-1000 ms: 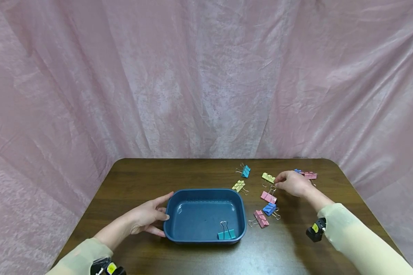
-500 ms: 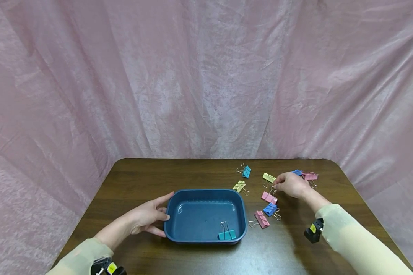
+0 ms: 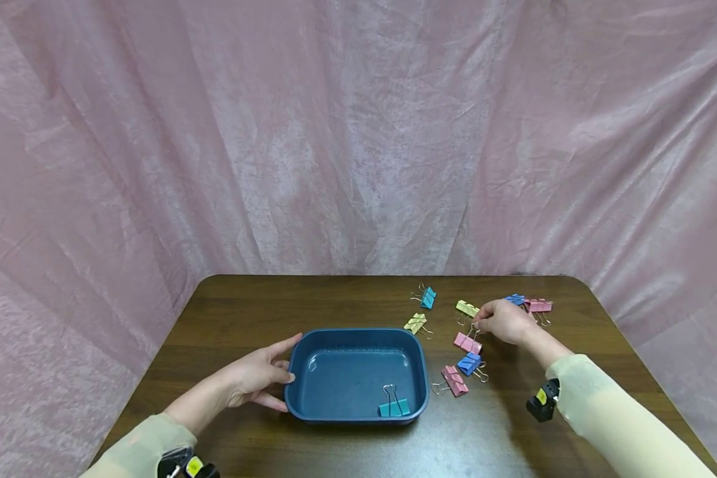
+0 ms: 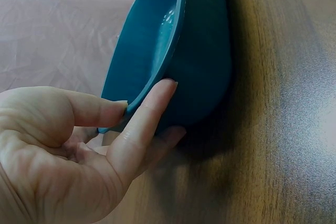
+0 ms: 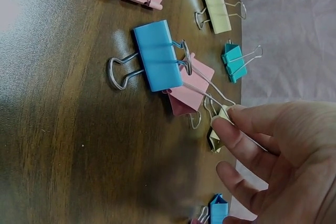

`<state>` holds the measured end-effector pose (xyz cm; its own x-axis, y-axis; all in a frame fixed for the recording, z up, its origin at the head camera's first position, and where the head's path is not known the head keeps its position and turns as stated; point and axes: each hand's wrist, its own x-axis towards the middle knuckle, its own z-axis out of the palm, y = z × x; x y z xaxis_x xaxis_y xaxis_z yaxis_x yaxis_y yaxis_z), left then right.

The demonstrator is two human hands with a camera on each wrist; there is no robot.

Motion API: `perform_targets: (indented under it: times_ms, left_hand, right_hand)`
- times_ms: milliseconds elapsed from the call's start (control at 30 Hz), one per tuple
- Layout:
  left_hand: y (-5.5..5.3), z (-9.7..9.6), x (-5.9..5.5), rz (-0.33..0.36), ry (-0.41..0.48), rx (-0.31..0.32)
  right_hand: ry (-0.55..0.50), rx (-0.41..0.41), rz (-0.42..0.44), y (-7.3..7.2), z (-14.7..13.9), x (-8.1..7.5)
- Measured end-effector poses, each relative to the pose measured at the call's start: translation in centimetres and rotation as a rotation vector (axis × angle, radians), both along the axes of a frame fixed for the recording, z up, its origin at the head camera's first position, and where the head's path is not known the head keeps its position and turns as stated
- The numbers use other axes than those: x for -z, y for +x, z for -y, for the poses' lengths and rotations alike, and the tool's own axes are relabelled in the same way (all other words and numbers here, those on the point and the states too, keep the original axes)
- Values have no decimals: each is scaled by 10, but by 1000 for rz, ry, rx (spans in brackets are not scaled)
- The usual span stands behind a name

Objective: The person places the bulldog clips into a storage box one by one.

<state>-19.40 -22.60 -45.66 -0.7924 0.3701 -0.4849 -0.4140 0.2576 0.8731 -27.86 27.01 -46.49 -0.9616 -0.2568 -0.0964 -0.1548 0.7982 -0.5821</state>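
My left hand (image 3: pixel 257 377) holds the left end of a dark blue rectangular tray (image 3: pixel 358 421). In the left wrist view the thumb lies at the rim and fingers (image 4: pixel 142 132) press the outer wall. A teal binder clip (image 3: pixel 393 408) stands in the tray's near right corner. At the right, my right hand (image 3: pixel 508 322) pinches the wire handle of a pink binder clip (image 5: pixel 189 94) between thumb and forefinger; the clip is on the table. A yellow binder clip (image 5: pixel 216 135) lies just behind those fingertips, partly hidden. A blue binder clip (image 5: pixel 157 56) lies close by.
Another pink clip (image 3: pixel 454 381) lies right of the tray. Beyond the tray are a yellow clip (image 3: pixel 415 323) and a teal clip (image 3: pixel 427 298). Past my right hand, a blue clip (image 3: pixel 516 299) touches or adjoins a pink clip (image 3: pixel 538 305). A pink curtain (image 3: pixel 358 133) hangs behind the table.
My right hand has shifted slightly left and toward me, its fingertips coming onto the pink clip's handle. The left hand and tray have stayed put.
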Motion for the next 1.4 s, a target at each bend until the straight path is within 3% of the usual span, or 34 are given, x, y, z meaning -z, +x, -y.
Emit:
perform_targets:
  times_ms: [1400]
  left_hand:
    - [1,1,0,-3,9,9]
  right_hand:
    - [-63,26,37,1,0,1]
